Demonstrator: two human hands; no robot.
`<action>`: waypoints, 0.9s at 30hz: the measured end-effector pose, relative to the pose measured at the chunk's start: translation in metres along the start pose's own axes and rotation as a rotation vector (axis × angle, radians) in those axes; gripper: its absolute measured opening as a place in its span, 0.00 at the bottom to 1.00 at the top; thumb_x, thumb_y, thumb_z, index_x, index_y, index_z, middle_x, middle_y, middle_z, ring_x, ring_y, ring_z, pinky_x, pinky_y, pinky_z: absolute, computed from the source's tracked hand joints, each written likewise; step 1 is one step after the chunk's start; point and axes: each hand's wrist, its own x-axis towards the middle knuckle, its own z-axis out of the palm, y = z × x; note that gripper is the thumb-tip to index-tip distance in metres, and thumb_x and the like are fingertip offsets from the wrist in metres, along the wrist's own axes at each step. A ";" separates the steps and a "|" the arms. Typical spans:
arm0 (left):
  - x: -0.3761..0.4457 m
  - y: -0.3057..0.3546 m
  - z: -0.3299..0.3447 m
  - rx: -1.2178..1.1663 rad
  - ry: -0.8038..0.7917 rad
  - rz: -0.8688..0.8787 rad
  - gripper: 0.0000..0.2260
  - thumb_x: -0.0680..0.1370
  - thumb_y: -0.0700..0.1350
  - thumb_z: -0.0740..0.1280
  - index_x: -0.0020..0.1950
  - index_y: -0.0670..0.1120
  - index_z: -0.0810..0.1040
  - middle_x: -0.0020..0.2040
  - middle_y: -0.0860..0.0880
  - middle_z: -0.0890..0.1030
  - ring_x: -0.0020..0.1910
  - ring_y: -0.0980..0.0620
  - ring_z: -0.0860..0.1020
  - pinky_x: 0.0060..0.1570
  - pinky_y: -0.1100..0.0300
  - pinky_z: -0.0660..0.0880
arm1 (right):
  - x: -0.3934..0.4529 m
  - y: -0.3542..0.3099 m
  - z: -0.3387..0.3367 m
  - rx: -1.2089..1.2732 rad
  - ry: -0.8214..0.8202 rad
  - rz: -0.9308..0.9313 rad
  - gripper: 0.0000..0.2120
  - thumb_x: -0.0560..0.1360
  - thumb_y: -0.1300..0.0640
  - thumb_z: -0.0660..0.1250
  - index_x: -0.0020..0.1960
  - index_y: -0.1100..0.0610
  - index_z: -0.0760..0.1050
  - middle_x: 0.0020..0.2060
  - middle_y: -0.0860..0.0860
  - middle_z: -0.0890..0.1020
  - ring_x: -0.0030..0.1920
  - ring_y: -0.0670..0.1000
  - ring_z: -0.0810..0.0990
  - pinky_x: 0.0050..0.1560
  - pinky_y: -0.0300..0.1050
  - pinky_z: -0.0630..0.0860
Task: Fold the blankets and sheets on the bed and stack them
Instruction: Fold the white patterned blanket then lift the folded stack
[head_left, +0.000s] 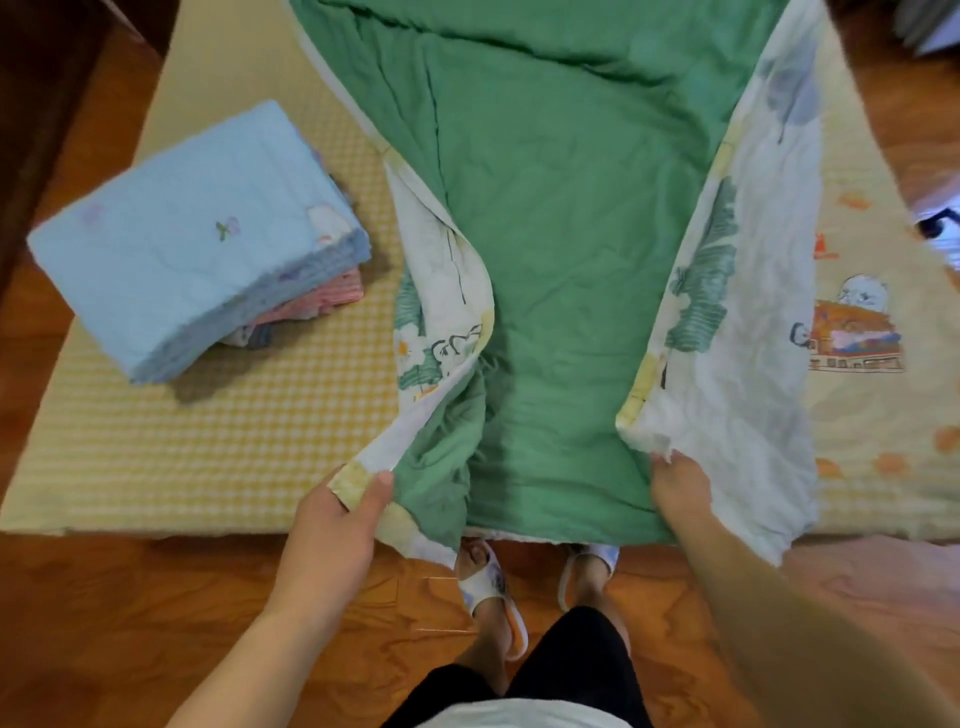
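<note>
Across the yellow checked bed lies a green quilt with a white printed reverse, its long edges turned up. At the quilt's near left corner the left hand pinches the fabric between thumb and fingers; at its near right edge the right hand grips the turned-up flap. Left of the quilt sits a folded pale blue blanket atop a stack.

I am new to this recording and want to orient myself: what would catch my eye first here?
First the green blanket, spread down the middle of the bed, with its printed side edges lifted. The left hand and right hand each grip a near corner. At the left lies a folded stack topped by a light blue blanket.
</note>
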 end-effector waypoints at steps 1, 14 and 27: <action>-0.002 0.006 0.000 -0.009 0.015 -0.011 0.09 0.84 0.49 0.64 0.56 0.51 0.84 0.49 0.56 0.87 0.48 0.57 0.85 0.49 0.56 0.78 | -0.013 -0.003 -0.018 0.094 0.099 0.028 0.18 0.85 0.53 0.56 0.59 0.67 0.76 0.59 0.69 0.78 0.61 0.68 0.75 0.61 0.56 0.70; -0.033 0.119 0.006 -0.270 -0.131 0.181 0.12 0.82 0.43 0.67 0.39 0.43 0.79 0.30 0.48 0.76 0.30 0.49 0.73 0.31 0.58 0.70 | -0.181 -0.112 -0.181 0.272 0.526 -0.444 0.08 0.84 0.57 0.58 0.54 0.60 0.75 0.42 0.56 0.79 0.52 0.64 0.78 0.42 0.49 0.62; -0.073 0.101 0.014 -0.094 -0.215 0.304 0.13 0.79 0.47 0.68 0.43 0.38 0.80 0.38 0.36 0.81 0.34 0.41 0.80 0.42 0.39 0.79 | -0.281 -0.168 -0.057 0.239 0.317 -0.772 0.17 0.83 0.53 0.60 0.71 0.47 0.74 0.57 0.44 0.83 0.53 0.37 0.79 0.54 0.30 0.72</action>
